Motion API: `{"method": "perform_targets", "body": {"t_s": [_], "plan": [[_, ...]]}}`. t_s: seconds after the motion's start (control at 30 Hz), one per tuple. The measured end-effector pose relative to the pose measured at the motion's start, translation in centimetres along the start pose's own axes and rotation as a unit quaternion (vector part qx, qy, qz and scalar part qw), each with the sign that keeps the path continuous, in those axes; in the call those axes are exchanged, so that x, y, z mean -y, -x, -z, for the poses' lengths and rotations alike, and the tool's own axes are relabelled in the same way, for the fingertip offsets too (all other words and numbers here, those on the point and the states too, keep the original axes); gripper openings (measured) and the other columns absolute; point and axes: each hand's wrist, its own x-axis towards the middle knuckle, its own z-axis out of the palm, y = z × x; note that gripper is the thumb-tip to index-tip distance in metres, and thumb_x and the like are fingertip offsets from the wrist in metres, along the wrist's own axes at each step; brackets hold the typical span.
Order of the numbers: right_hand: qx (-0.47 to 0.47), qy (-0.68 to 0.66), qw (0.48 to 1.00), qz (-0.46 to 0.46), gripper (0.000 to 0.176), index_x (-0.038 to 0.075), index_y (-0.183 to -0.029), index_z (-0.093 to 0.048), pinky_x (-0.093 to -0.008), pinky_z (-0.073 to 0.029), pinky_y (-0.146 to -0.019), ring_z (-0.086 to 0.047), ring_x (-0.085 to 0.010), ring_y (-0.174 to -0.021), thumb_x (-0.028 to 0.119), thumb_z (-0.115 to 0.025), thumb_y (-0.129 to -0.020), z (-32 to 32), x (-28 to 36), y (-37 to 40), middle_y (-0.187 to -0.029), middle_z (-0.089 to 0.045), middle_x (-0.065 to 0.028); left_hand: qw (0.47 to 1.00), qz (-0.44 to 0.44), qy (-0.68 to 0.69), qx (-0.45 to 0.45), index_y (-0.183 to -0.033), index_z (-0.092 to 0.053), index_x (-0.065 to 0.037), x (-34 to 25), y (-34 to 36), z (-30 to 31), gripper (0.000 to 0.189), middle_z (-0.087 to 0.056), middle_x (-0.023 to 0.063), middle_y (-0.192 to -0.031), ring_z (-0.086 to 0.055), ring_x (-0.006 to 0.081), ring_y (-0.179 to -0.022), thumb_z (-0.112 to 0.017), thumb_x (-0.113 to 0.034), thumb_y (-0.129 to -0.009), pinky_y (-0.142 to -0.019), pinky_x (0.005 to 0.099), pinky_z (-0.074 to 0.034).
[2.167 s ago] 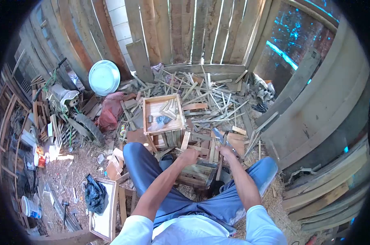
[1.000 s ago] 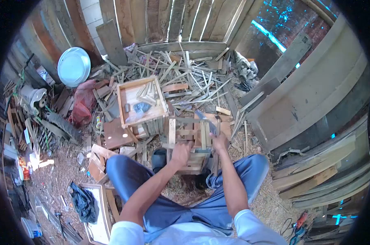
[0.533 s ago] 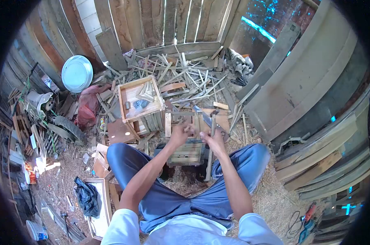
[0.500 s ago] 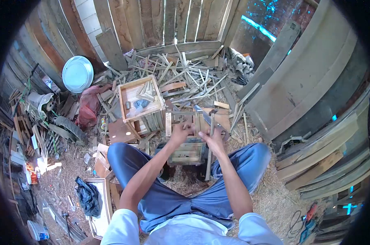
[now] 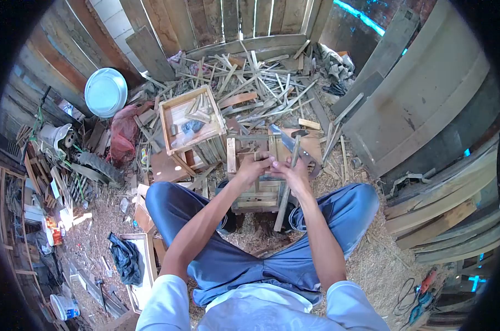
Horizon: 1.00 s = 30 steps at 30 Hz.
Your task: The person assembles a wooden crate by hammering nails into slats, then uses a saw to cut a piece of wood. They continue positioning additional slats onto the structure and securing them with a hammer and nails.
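My left hand (image 5: 254,167) is over a small wooden workpiece between my knees, its fingers bent around a short upright strip. Beside it, nearly touching, my right hand (image 5: 292,172) closes on a long thin wooden stick (image 5: 283,204) that slants down toward my right knee. Below both hands sits a slatted wooden box (image 5: 256,199). A hand saw (image 5: 286,139) lies on a brown board just beyond my right hand. To the left of the workpiece stands a short pale wood block (image 5: 231,155).
An open wooden crate (image 5: 170,128) with small pieces and a blue bag stands front left. Scrap sticks (image 5: 261,88) are piled behind. A black plastic bag (image 5: 124,258) lies on a white tray at lower left. Curved boards (image 5: 443,193) lean at right.
My hands have come closer together over the workpiece. The stick in my right hand now slants more. The whole view has shifted slightly.
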Motion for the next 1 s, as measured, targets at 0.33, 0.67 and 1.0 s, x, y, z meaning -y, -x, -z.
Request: {"method": "perform_targets", "body": {"t_s": [0.33, 0.67, 1.0], "plan": [[-0.137, 0.003, 0.989, 0.052, 0.029, -0.010, -0.116, -0.055, -0.0297, -0.061, -0.062, -0.068, -0.0200, -0.075, -0.002, -0.062, -0.089, 3.5, 0.5, -2.3, -0.088, -0.067, -0.0150, 0.995, -0.007, 0.002, -0.099, -0.128, -0.052, 0.001, -2.7, -3.8, -1.6, 0.037, -0.062, 0.0107, -0.111, -0.059, 0.0180, -0.080, -0.050, -0.019, -0.098, -0.078, 0.0295, -0.051], [-0.174, 0.006, 0.982, 0.078, 0.016, -0.002, -0.105, -0.062, -0.0284, -0.058, -0.064, -0.065, -0.0156, -0.074, 0.010, -0.059, -0.096, 3.1, 1.8, -3.4, -0.093, -0.067, -0.0107, 0.983, -0.074, -0.048, -0.158, -0.103, -0.065, 0.003, 4.4, -9.3, 2.0, 0.026, -0.066, 0.0055, -0.088, -0.058, 0.0121, -0.076, -0.073, -0.015, -0.085, -0.069, 0.0286, -0.048], [-0.146, -0.043, 0.987, 0.060, 0.024, 0.000, -0.115, -0.055, -0.0272, -0.056, -0.061, -0.067, -0.0170, -0.076, 0.017, -0.056, -0.098, 2.4, 2.5, -3.2, -0.105, -0.068, -0.0135, 0.979, -0.076, -0.074, -0.172, -0.101, -0.068, -0.002, 3.6, -8.5, 1.7, 0.028, -0.066, 0.0031, -0.085, -0.058, 0.0094, -0.071, -0.077, -0.021, -0.083, -0.057, 0.0266, -0.049]]}}
